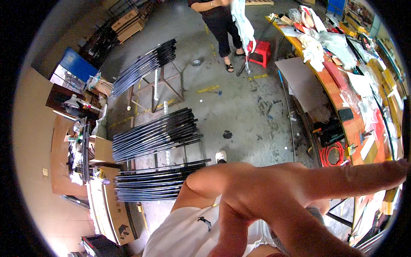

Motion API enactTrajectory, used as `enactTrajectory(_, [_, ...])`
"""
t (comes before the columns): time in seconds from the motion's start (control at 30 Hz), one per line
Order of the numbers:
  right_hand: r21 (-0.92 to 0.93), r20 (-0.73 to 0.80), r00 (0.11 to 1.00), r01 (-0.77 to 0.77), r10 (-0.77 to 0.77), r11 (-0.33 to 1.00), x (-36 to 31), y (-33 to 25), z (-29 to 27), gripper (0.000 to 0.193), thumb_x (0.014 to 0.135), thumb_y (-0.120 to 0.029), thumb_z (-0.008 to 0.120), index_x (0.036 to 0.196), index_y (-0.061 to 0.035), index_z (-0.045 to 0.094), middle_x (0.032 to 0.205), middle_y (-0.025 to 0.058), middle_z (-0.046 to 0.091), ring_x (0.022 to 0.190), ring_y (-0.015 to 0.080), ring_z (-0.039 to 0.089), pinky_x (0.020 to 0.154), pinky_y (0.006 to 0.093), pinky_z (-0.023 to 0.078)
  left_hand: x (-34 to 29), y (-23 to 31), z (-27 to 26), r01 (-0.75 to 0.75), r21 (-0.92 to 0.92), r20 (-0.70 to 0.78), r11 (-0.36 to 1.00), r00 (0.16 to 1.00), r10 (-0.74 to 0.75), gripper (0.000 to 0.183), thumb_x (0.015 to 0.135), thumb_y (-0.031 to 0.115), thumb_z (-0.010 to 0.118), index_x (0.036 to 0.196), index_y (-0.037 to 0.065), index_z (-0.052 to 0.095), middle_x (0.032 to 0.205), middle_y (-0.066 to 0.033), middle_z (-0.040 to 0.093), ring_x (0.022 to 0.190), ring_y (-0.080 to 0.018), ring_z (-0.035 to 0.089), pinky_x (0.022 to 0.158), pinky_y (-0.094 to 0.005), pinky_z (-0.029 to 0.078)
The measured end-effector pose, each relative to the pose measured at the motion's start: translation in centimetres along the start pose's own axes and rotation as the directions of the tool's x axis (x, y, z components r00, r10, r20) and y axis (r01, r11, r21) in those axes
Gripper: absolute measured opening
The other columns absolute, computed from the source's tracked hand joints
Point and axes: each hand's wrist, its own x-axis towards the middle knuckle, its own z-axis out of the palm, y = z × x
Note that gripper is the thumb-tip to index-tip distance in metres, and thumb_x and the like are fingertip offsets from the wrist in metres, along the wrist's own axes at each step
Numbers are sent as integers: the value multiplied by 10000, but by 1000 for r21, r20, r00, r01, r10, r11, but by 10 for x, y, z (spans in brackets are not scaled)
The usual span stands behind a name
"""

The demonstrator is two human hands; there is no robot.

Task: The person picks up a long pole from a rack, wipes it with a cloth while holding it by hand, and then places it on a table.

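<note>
Close to the camera, my right hand (265, 188) looms large across the lower middle and lower right. Its fingers are spread, one stretched out to the right rim, and nothing shows in its grasp. It seems to be the right hand by the limb running to the lower right edge. I see no sign of my left hand. Behind the spread fingers are my white clothing (188, 231) with a small dark motif and one white shoe (221, 156). Just left of the hand, bundles of black rods (150, 186) lie side by side, partly covered by it.
More black rods (156, 128) and a farther bundle (143, 68) rest on metal stands. Another person (220, 25) stands ahead, holding pale cloth, near a red stool (259, 53). A cluttered orange workbench (353, 124) curves along the right. Cardboard boxes (105, 210) line the left.
</note>
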Motion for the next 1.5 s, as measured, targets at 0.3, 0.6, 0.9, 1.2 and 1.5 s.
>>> enactTrajectory(0.3, [-82,-39,984,167,-171,982,26,46,6,315,785,-312,615,630,-38,633,557,97,583,525,190,550,538,339,432,8,-15,-13,34,1,-55,999,998,-34,547,895,444,403,1215,11,498,1271,-210,429,763,-156,339,585,-276,223])
enactTrajectory(0.6, [-144,-48,987,144,-153,979,3,19,-1,375,842,-350,536,655,-47,654,600,128,596,622,266,597,627,371,457,-26,0,-68,431,226,-597,873,770,-226,458,921,362,433,1222,22,488,1236,-187,484,572,-43,437,435,-164,270])
enactTrajectory(0.9, [3,-96,994,47,-47,999,-8,-52,-9,396,836,-356,539,634,-31,640,587,116,574,591,236,563,590,367,429,-166,-11,-170,657,-278,-928,701,4,-373,322,911,267,495,1144,46,506,1058,3,541,470,-4,278,399,-166,247])
enactTrajectory(1.2, [64,-165,985,53,-42,997,17,-114,6,368,853,-309,565,626,-23,611,498,27,499,464,111,451,462,285,361,-178,22,-274,728,-276,-892,628,50,-450,514,898,282,528,1317,69,321,1302,-48,420,489,-18,296,419,-184,277])
enactTrajectory(1.5, [-71,-193,981,-17,3,997,7,-220,25,262,824,-250,580,743,-5,622,625,172,592,582,254,574,571,368,439,-139,69,-348,722,-196,-779,664,297,-553,416,922,254,486,1293,100,377,1221,-67,507,500,-11,329,441,-167,300])
